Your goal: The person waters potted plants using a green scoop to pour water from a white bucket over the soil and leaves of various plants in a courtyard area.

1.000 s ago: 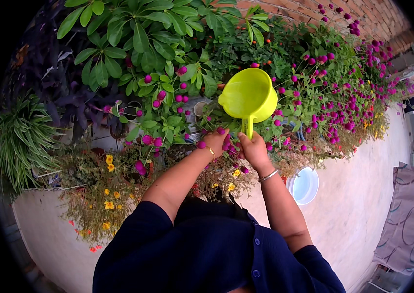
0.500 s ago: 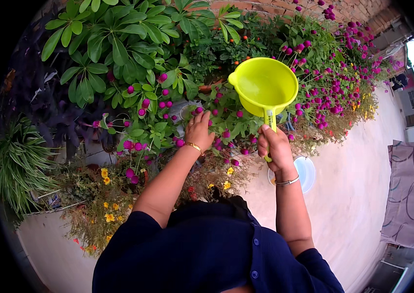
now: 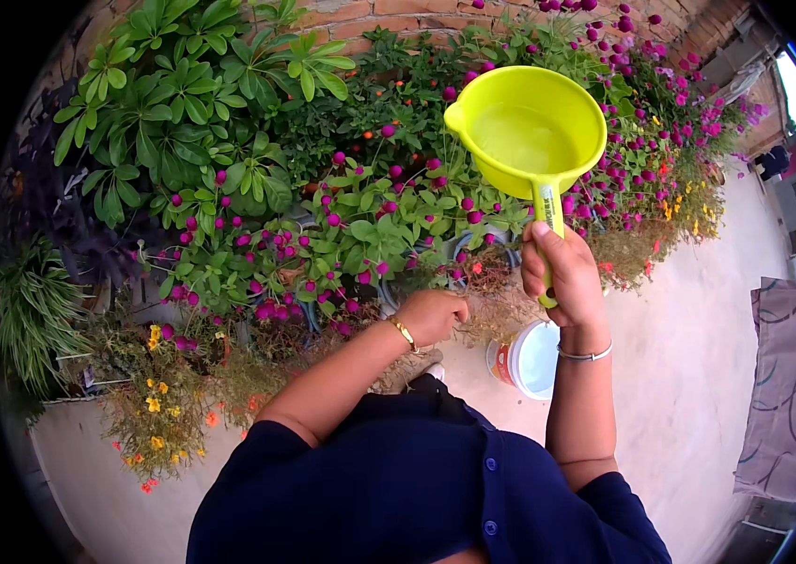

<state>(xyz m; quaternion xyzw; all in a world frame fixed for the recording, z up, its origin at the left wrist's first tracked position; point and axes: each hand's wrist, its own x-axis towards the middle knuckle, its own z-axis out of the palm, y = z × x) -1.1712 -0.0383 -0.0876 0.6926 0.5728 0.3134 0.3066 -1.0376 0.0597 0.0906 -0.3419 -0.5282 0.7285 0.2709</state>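
A lime-yellow plastic water dipper (image 3: 530, 183) is raised over the flowering plants, its round bowl facing me and its spout on the left. My right hand (image 3: 567, 273) is wrapped round the dipper's handle, thumb on top. Whether any water lies in the bowl, I cannot tell. My left hand (image 3: 428, 318), with a gold bracelet at the wrist, is loosely curled and nothing shows in it. It hovers at the near edge of the magenta globe flowers (image 3: 360, 221). A white bucket (image 3: 537, 360) with a coloured label stands on the ground beneath my right forearm.
A broad-leaved shrub (image 3: 182, 94) and dark purple foliage (image 3: 31, 197) fill the left, before a brick wall (image 3: 379, 21). Spiky striped leaves (image 3: 31, 324) and yellow flowers (image 3: 154, 404) spread at the near left. A patterned curtain (image 3: 793, 385) hangs at the right.
My left hand has drawn back out of the flowers, toward me and to the right, and its fingers have curled. The dipper has moved slightly up and right. More of the bucket shows.
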